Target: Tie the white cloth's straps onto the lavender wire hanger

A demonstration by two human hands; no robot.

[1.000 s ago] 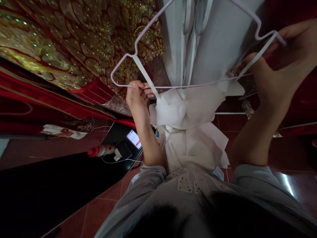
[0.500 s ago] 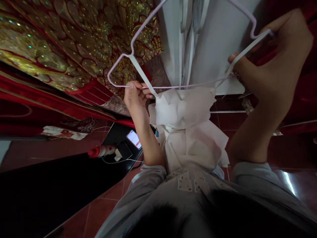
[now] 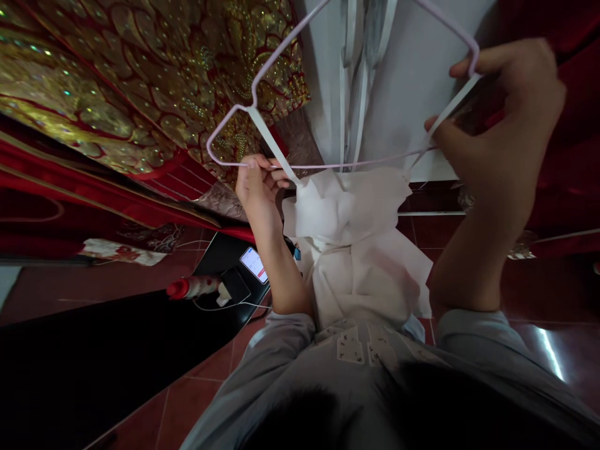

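Note:
A pale pink hanger [image 3: 276,59] spans the upper middle of the view. From it hangs a white garment [image 3: 351,212] by two thin straps. The left strap [image 3: 274,144] sits in the hanger's left notch. My left hand [image 3: 260,184] pinches the lower left bar of the hanger, next to that strap. On the other side, my right hand [image 3: 506,119] has its fingers at the hanger's right shoulder, with its thumb against the right strap [image 3: 452,109]. That strap reaches up to the hanger's right notch. The garment's lower part drapes down against my body.
Gold-sequinned red clothing [image 3: 154,81] hangs at the left and dark red cloth [image 3: 572,150] at the right. A black surface [image 3: 140,350] at lower left bears a lit phone [image 3: 254,265] and a red-capped bottle [image 3: 192,287]. White straps [image 3: 360,94] hang by the pale panel.
My right hand has moved left and its upper fingers have come down a little. The hanger's right end and the top of the right strap have shifted left. My left hand has barely moved.

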